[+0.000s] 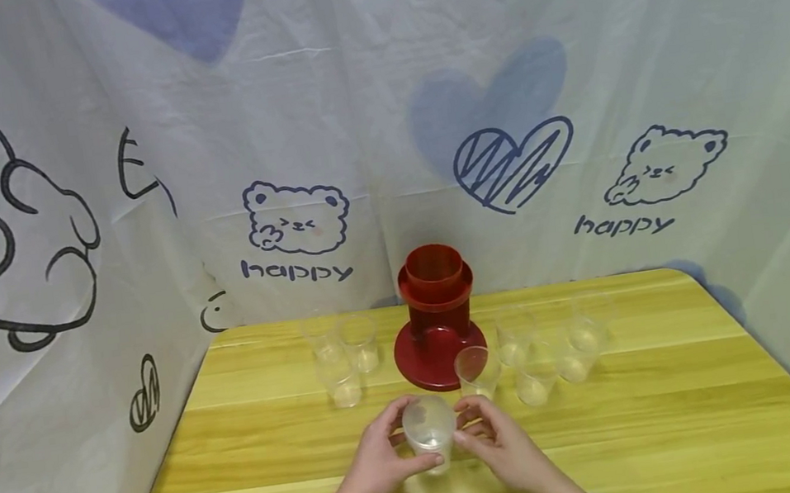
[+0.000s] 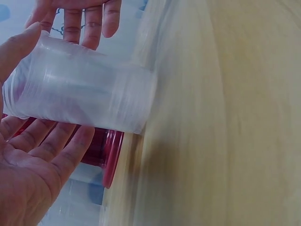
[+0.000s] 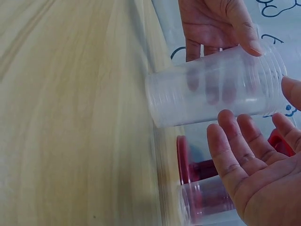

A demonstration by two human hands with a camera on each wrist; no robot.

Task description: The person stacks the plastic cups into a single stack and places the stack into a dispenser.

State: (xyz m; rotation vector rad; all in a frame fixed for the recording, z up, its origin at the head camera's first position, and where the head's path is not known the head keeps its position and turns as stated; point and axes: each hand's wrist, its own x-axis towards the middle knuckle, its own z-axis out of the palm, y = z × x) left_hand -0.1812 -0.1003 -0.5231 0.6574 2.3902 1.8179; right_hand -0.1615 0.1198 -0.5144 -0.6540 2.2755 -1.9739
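Observation:
A stack of nested clear plastic cups stands upright near the front of the table, several rims showing at its top. Around its left side my left hand holds it, thumb in front and fingers behind; in the right wrist view this hand has its thumb by the rims. My right hand is at the stack's right side. Its fingers are fairly straight in the right wrist view, with the thumb at the rims; whether it touches is hard to tell.
Behind the hands stands a dark red cylindrical holder on a round base. Several clear cups stand apart to its right, one cup just beyond my right hand. More clear cups stand to its left. A printed cloth hangs behind the wooden table.

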